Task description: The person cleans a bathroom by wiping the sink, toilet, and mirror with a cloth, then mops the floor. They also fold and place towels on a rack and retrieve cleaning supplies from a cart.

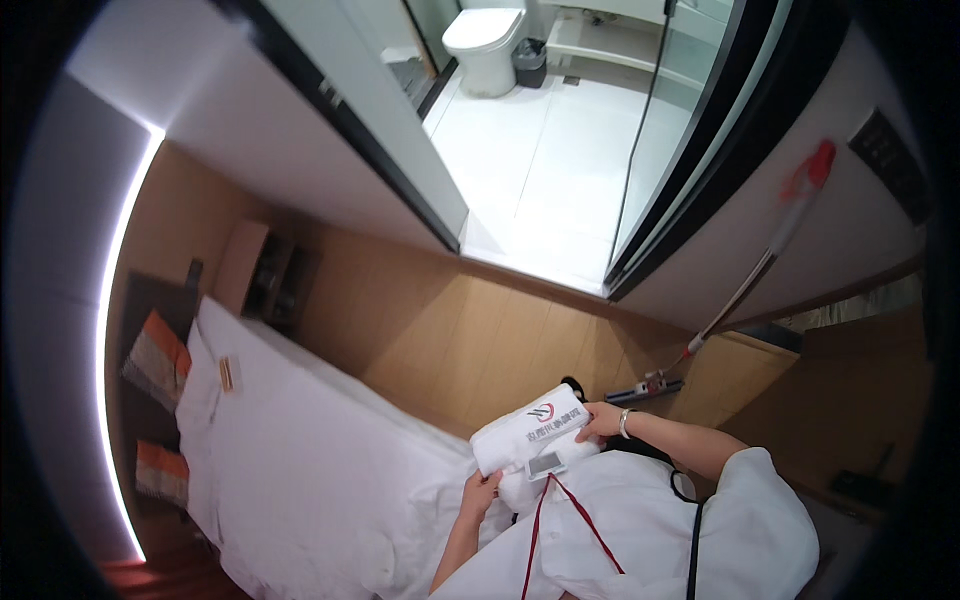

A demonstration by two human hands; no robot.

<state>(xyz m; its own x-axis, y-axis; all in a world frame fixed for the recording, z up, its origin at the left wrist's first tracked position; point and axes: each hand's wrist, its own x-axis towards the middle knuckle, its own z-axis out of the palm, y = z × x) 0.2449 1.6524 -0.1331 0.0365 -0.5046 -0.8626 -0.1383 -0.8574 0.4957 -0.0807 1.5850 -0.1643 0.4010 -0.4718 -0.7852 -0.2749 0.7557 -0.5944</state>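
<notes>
A folded white towel (508,432) with a red and grey printed mark is held in front of my body, at the bed's near corner. My left hand (482,494) grips its lower left edge, fingers closed. On the opposite edge my right hand (600,421) is closed too, a light band at its wrist. More white cloth bulges under the towel by my chest; whether it belongs to the same bundle I cannot tell. A badge (546,464) on a red lanyard hangs against the towel's near side.
To the left stands a bed (310,450) with white bedding and orange-grey cushions (160,362). A mop (740,290) leans on the right wall. Ahead, a glass-sided doorway opens onto a white-tiled bathroom with a toilet (487,55) and a dark bin (530,68).
</notes>
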